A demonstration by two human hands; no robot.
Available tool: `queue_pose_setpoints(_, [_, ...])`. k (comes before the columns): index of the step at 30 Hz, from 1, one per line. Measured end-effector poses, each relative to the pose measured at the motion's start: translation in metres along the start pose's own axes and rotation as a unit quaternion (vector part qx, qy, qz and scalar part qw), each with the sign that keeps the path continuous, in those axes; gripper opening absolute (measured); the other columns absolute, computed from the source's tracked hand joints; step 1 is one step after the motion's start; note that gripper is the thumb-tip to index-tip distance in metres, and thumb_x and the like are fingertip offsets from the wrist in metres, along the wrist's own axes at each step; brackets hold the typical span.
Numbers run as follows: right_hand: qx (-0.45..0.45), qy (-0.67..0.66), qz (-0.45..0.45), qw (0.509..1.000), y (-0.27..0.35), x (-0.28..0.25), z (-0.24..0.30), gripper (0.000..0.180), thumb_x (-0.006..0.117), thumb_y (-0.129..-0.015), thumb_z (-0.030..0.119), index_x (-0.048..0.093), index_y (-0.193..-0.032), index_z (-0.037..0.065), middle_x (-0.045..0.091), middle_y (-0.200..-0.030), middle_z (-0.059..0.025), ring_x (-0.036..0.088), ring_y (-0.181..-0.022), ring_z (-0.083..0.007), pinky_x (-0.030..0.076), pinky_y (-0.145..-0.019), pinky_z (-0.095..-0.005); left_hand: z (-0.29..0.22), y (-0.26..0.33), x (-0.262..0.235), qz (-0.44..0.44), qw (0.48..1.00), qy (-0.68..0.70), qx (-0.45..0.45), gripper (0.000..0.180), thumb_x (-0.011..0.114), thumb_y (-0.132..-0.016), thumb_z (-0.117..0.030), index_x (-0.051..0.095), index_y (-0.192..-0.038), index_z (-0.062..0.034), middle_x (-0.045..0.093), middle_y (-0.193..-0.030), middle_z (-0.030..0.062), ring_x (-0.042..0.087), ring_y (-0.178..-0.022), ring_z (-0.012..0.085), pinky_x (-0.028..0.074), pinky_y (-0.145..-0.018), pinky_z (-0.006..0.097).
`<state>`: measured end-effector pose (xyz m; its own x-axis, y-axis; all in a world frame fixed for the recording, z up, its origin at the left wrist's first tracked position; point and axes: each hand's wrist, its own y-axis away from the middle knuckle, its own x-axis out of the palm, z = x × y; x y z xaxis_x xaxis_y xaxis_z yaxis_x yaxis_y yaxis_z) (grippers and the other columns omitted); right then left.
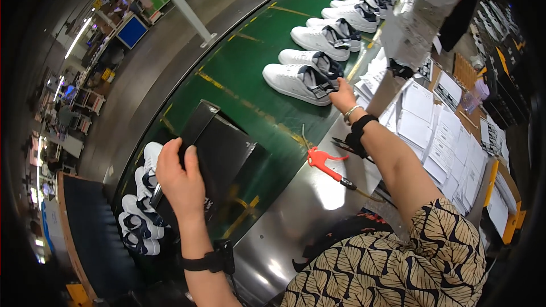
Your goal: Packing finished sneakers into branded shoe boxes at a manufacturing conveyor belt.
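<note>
My right hand (343, 98) reaches to the heel of the nearest white sneaker (293, 81), its fingers closed at the dark heel collar. That sneaker stands beside its mate (301, 57) on the green conveyor belt (239, 74). To the left, my left hand (181, 176) is over the edge of a black shoebox (219, 148), thumb and fingers apart. Whether its fingertips touch the box is hard to see. Beyond the box, several white and navy sneakers (136, 216) lie crowded together, partly hidden by my left hand and the box.
A red air blow gun (324, 165) lies on the metal ledge (284, 216) between my arms. More white sneakers (355, 17) line the belt farther off. Stacks of printed sheets (438, 136) cover the right side. A grey post (179, 3) stands past the belt.
</note>
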<state>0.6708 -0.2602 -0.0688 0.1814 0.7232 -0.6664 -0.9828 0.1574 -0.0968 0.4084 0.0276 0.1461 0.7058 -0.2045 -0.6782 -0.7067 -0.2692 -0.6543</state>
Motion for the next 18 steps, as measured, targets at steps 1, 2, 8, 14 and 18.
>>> queue_pose_setpoints(1, [-0.007, 0.004, 0.026, 1.000, -0.004, -0.002, 0.001, 0.059, 0.063, -0.067, 0.013, 0.047, -0.123, 0.001, 0.057, -0.112, -0.0204, 0.055, -0.104, -0.0316, 0.044, -0.089, -0.0350, -0.003, -0.002, 0.001, 0.000, 0.999, -0.036, 0.029, 0.025, 0.062, -0.080, -0.012, 0.057, -0.101, 0.0004, 0.060, -0.097, 0.0150, 0.056, -0.090, 0.0328, 0.043, -0.080, 0.039])
queue_pose_setpoints(2, [-0.013, 0.007, 0.052, 0.999, -0.007, -0.004, 0.002, 0.061, 0.064, -0.067, 0.013, 0.047, -0.123, 0.001, 0.057, -0.112, -0.0200, 0.056, -0.103, -0.0310, 0.044, -0.088, -0.0347, -0.004, -0.002, 0.003, 0.011, 0.999, -0.042, 0.018, 0.025, 0.062, -0.080, -0.013, 0.057, -0.101, 0.0000, 0.059, -0.099, 0.0142, 0.055, -0.092, 0.0322, 0.041, -0.083, 0.039])
queue_pose_setpoints(8, [-0.011, 0.023, 0.073, 0.997, -0.010, 0.001, -0.002, 0.036, 0.065, -0.070, 0.016, 0.060, -0.103, 0.005, 0.062, -0.095, -0.0136, 0.059, -0.092, -0.0277, 0.047, -0.080, -0.0345, -0.006, 0.006, 0.003, 0.003, 0.998, -0.063, 0.002, 0.023, 0.060, -0.084, -0.014, 0.057, -0.101, 0.0001, 0.058, -0.101, 0.0131, 0.054, -0.096, 0.0293, 0.041, -0.086, 0.037])
queue_pose_setpoints(14, [-0.084, 0.047, 0.017, 0.995, -0.004, 0.001, 0.000, 0.015, 0.056, -0.078, 0.019, 0.059, -0.090, 0.010, 0.059, -0.093, -0.0158, 0.056, -0.092, -0.0329, 0.044, -0.083, -0.0381, -0.018, 0.013, -0.002, 0.009, 0.996, -0.087, 0.010, 0.023, 0.060, -0.083, -0.013, 0.056, -0.101, 0.0000, 0.058, -0.104, 0.0130, 0.053, -0.097, 0.0293, 0.040, -0.087, 0.036])
queue_pose_setpoints(18, [-0.120, 0.049, 0.040, 0.991, 0.009, 0.011, 0.012, 0.010, 0.050, -0.084, 0.016, 0.053, -0.091, 0.010, 0.057, -0.093, -0.0174, 0.056, -0.091, -0.0356, 0.044, -0.079, -0.0439, -0.012, 0.021, -0.007, 0.006, 0.998, -0.058, 0.008, 0.026, 0.064, -0.077, -0.013, 0.058, -0.101, -0.0024, 0.057, -0.105, 0.0150, 0.053, -0.098, 0.0326, 0.039, -0.086, 0.040])
